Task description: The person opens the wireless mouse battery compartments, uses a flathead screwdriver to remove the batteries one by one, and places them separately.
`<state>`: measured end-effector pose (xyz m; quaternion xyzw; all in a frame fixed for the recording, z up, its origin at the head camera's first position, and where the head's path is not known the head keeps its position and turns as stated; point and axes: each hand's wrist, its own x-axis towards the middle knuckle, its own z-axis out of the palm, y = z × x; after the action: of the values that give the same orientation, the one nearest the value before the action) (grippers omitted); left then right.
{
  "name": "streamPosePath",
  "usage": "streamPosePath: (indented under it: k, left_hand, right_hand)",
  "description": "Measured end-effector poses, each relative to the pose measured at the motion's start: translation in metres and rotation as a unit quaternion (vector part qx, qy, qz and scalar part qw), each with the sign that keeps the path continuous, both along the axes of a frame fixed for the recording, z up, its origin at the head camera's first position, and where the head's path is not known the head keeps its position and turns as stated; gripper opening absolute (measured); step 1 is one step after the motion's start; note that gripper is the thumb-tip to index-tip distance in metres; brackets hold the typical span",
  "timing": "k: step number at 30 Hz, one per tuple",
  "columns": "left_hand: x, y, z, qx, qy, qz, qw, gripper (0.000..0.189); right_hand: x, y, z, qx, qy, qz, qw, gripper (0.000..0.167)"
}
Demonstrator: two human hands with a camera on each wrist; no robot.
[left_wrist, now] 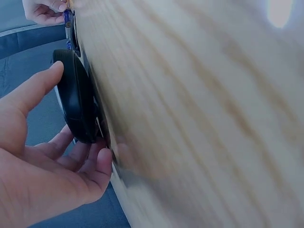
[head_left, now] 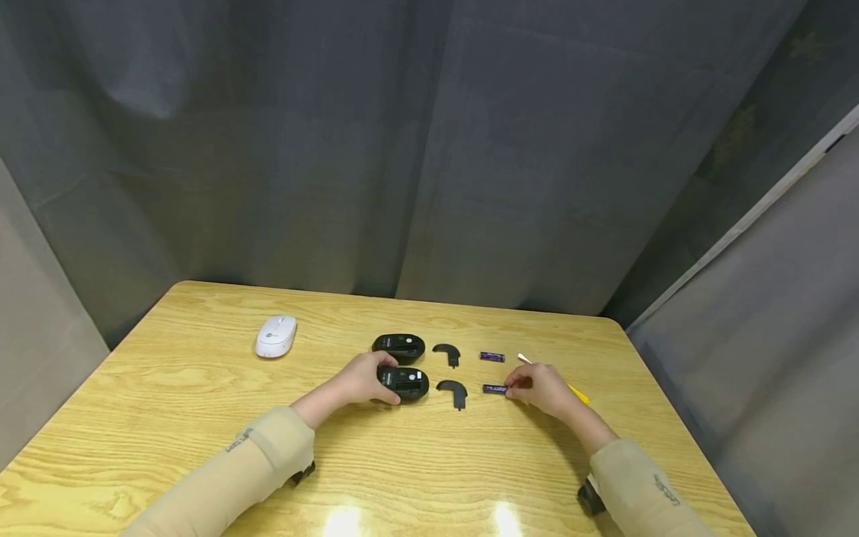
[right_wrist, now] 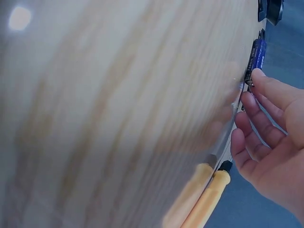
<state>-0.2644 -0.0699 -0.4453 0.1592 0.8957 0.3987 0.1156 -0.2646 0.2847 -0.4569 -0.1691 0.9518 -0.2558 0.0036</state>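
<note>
My left hand (head_left: 362, 379) grips the left end of the nearer black computer mouse (head_left: 411, 383), which lies underside up with its battery bay exposed. In the left wrist view the thumb presses one side of that mouse (left_wrist: 76, 99) and the fingers curl at the other. My right hand (head_left: 542, 389) pinches the right end of the nearer purple battery (head_left: 493, 389) between thumb and forefinger, low over the table. Between the hands lies a curved black battery cover (head_left: 453, 387) with a short tab.
Behind are a second upturned black mouse (head_left: 399, 344), another cover (head_left: 448, 350) and another battery (head_left: 492, 356). A screwdriver with a yellow handle (head_left: 579, 395) lies partly under the right hand. The white mouse (head_left: 276, 335) sits at the left on the wooden table (head_left: 429, 462).
</note>
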Motion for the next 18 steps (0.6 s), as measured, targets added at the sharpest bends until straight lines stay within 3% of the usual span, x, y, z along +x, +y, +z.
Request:
streamPosePath:
  k: [10,18]
  left_hand:
    - [-0.001,-0.004,0.007,0.013,-0.011,0.013,0.9998,0.067]
    - [0.005,-0.012,0.022,0.020,-0.001,-0.001,0.9998,0.067]
  right_hand:
    - [0.001,0.003,0.008,-0.009,-0.004,-0.008,0.9999,0.023]
    - [0.010,-0.004,0.030,-0.002,-0.012,-0.003,0.9999,0.032]
